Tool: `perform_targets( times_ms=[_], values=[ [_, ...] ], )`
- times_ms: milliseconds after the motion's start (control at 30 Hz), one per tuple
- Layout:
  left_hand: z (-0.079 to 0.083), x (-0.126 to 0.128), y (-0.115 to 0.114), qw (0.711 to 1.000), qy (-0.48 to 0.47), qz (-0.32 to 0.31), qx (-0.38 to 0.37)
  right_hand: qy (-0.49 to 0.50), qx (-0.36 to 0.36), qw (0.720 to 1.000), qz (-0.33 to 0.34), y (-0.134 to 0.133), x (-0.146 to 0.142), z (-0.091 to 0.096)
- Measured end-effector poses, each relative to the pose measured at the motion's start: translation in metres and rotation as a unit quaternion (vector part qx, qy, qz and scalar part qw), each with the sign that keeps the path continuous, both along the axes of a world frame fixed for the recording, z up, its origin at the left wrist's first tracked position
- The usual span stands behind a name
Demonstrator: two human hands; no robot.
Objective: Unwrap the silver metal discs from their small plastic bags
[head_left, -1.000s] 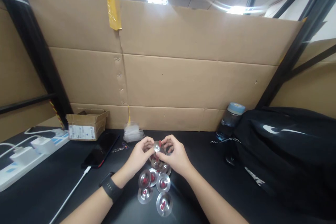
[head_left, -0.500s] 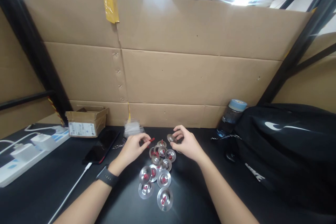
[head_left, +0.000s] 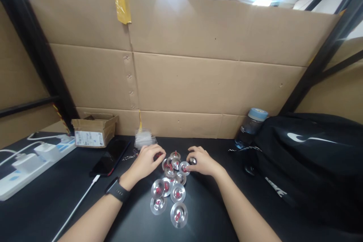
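Note:
Several round metal finger cymbals (head_left: pixel 178 193) with domed centres and red loops lie in a loose cluster on the black table, some overlapping. At the cluster's far left, my left hand (head_left: pixel 146 162) is low, with fingers curled around a small dark-red item (head_left: pixel 158 155) that is mostly hidden. Across from it, my right hand (head_left: pixel 203 162) has its thumb and fingers closed about a small metal cymbal (head_left: pixel 193 160), partly covered by the fingers. The right thumb is close to another cymbal (head_left: pixel 184 168) lying on the table.
Behind my left hand are clear plastic bags (head_left: pixel 144 138). To the left are a phone (head_left: pixel 109 160), a small cardboard box (head_left: pixel 95 131) and a white power strip (head_left: pixel 31 170). A bottle (head_left: pixel 249 130) and black bag (head_left: pixel 312 159) stand right. Cardboard panel (head_left: pixel 184 87) closes off the back.
My right hand has come down to the table with the metal cymbal. My left hand has lowered slightly, and the thin red piece at its fingertips no longer sticks out.

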State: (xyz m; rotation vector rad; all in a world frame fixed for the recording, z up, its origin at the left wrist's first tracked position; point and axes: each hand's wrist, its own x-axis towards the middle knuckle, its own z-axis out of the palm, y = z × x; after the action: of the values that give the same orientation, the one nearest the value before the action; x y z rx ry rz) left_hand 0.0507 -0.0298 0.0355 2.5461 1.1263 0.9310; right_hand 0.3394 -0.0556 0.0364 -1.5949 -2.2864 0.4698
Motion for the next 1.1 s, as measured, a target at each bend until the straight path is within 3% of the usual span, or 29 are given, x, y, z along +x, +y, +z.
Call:
perform_targets(
  times_ms=[200,333,500,700,1100],
  values=[
    [0.010,0.014,-0.020,0.997,-0.055,-0.058,-0.013,0.031,0.041,0.999,-0.005,-0.004,-0.010,0.007],
    [0.010,0.026,-0.032,0.993,-0.076,-0.091,-0.030,0.157,0.051,0.986,0.019,-0.009,-0.020,0.018],
    [0.007,0.034,-0.037,0.989,-0.109,-0.094,-0.024,0.386,-0.071,0.913,0.109,-0.021,-0.045,0.021],
    [0.001,0.037,-0.038,0.993,-0.096,-0.068,0.000,0.480,-0.121,0.863,0.099,-0.022,-0.057,0.013],
    [0.005,0.032,-0.035,0.994,-0.101,-0.017,-0.036,0.478,-0.077,0.873,0.061,-0.019,-0.059,0.009]
  ],
)
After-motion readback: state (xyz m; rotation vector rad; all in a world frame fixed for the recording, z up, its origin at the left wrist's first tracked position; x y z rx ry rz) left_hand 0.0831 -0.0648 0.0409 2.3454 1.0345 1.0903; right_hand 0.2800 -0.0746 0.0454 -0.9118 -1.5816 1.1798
